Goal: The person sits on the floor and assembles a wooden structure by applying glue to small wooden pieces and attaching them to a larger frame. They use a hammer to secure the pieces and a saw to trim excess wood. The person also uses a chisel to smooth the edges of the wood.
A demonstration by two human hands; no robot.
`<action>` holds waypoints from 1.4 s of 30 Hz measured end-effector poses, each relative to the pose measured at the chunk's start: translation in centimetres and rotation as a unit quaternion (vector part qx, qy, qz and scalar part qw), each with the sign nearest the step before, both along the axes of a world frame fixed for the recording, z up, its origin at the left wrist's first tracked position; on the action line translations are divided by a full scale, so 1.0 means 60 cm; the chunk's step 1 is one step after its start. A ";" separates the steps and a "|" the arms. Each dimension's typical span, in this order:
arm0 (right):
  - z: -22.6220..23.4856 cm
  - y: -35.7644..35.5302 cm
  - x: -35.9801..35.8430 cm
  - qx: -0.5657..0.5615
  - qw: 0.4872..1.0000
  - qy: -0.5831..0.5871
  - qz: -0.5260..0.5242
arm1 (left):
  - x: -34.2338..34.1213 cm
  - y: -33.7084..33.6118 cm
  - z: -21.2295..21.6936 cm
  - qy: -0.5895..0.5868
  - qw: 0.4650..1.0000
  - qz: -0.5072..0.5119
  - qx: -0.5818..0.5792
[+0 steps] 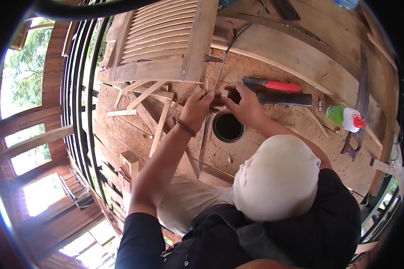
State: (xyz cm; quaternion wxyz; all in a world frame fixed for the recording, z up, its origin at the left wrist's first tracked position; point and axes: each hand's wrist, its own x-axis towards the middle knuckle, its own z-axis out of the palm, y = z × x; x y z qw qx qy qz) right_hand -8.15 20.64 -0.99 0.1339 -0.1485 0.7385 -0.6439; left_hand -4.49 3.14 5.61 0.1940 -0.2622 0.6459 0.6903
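My left hand [196, 110], with a beaded bracelet at its wrist, has its fingers pinched together. Close to its right, my right hand [246, 106] is bent with thumb and fingers drawn together. The fingertips of both nearly meet around something small and dark that I cannot make out. Just below them stands an open round tin [229, 127] with a dark inside. A thin dark cable [227, 53] runs down from the top toward my fingers. Right of my right hand lie a red-handled tool [283, 86] and a black bar-like handle [285, 99].
A louvred wooden panel [159, 33] lies at the far left on the dusty boards. Loose wood strips [160, 127] are scattered left of my hands. At right lie a handsaw [362, 96] and a green-and-white bottle [345, 118] with a red cap. My pale-clothed knee [278, 177] is in front.
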 end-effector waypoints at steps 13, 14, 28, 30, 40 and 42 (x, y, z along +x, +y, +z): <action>-0.027 -0.010 -0.022 -0.063 0.995 -0.075 0.017 | 0.000 0.014 -0.084 0.022 0.970 0.115 0.212; -0.028 -0.013 -0.025 -0.066 0.996 -0.058 0.013 | 0.002 0.009 -0.085 0.029 0.975 0.115 0.188; 0.000 -0.030 -0.125 0.113 0.965 0.193 0.140 | -0.041 -0.074 -0.071 0.058 0.943 0.311 0.101; -0.018 -0.049 -0.123 0.143 0.961 0.182 0.154 | -0.049 -0.065 -0.075 0.055 0.940 0.317 0.111; -0.038 -0.057 -0.085 0.012 0.992 0.114 0.048 | -0.045 -0.068 -0.066 0.077 0.937 0.320 0.118; -0.038 -0.064 -0.081 0.000 0.986 0.162 0.049 | -0.042 -0.068 -0.074 0.080 0.935 0.325 0.118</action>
